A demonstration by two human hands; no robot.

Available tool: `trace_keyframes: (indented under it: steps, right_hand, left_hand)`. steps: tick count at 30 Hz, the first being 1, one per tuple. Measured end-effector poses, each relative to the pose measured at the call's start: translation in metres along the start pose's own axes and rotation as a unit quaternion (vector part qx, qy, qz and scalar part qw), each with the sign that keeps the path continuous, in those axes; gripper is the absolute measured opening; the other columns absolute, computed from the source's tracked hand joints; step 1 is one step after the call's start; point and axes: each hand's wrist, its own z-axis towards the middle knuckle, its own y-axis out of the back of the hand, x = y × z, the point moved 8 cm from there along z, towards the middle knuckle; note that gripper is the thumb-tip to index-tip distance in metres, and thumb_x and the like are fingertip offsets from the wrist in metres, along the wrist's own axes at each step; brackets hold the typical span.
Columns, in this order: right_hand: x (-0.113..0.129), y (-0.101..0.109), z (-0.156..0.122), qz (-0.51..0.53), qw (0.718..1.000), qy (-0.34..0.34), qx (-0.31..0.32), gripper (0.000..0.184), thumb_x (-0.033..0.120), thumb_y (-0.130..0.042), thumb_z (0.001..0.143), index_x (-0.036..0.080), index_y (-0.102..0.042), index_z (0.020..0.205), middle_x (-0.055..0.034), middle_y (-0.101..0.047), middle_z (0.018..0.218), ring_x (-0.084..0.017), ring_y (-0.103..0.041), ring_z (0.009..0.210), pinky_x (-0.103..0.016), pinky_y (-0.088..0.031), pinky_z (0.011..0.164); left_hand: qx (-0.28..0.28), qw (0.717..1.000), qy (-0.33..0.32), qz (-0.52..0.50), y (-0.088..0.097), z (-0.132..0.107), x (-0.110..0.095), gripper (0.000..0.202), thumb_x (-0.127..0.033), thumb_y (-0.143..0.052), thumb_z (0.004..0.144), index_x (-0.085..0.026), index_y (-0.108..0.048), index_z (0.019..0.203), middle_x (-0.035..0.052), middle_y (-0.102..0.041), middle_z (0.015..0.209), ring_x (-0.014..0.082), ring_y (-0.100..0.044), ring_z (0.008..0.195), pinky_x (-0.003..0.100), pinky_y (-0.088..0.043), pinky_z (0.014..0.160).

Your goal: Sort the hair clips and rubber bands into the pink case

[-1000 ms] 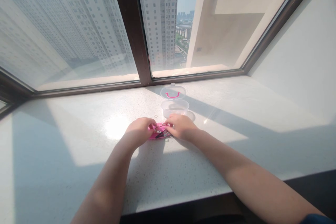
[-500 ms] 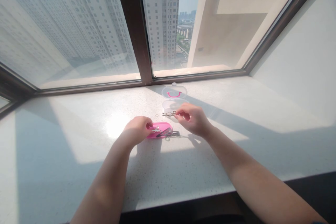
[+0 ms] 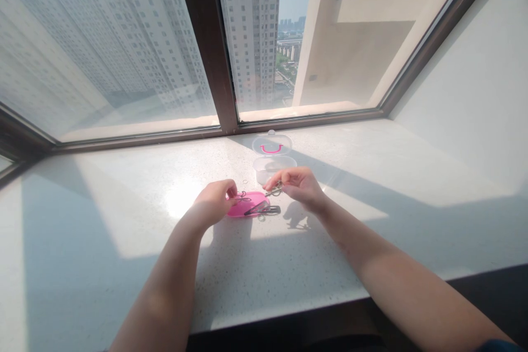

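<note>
Right hand (image 3: 303, 190) pinches metal clips (image 3: 275, 190) near pink tray's (image 3: 237, 210) right end. Left hand (image 3: 213, 202) curled at left end; can't tell its grip. Clear box (image 3: 261, 176) behind, on windowsill (image 3: 256, 280).

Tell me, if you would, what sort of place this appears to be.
Probably a window bay high in a residential building: a speckled white stone-like sill, a dark brown window frame, and, outside, pale many-windowed tower blocks.
</note>
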Motion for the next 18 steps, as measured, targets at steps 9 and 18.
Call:
trace_keyframes:
  steps: [9, 18]
  right_hand:
    - [-0.015, -0.004, 0.0, 0.004, 0.996, -0.09, 0.015, 0.029, 0.017, -0.056, 0.071, 0.018, -0.037, 0.05, 0.0057, -0.046, 0.049, -0.007, -0.049, 0.038, -0.02, -0.031, 0.04]
    - [-0.022, -0.014, -0.003, -0.001, 0.987, -0.155, 0.038, 0.029, 0.021, -0.059, 0.075, 0.019, -0.04, 0.054, 0.0012, -0.06, 0.056, -0.006, -0.047, 0.039, -0.018, -0.031, 0.037]
  left_hand:
    - [-0.057, 0.988, -0.062, -0.129, 0.011, -0.002, -0.016, 0.014, -0.03, -0.061, 0.077, -0.017, -0.067, 0.08, 0.0047, -0.067, 0.079, 0.0162, -0.058, 0.067, 0.028, -0.043, 0.06]
    - [-0.03, 0.928, -0.047, -0.368, 0.006, -0.003, -0.025, 0.015, -0.027, -0.069, 0.072, -0.015, -0.061, 0.073, -0.0002, -0.06, 0.062, 0.0102, -0.054, 0.052, 0.022, -0.04, 0.048]
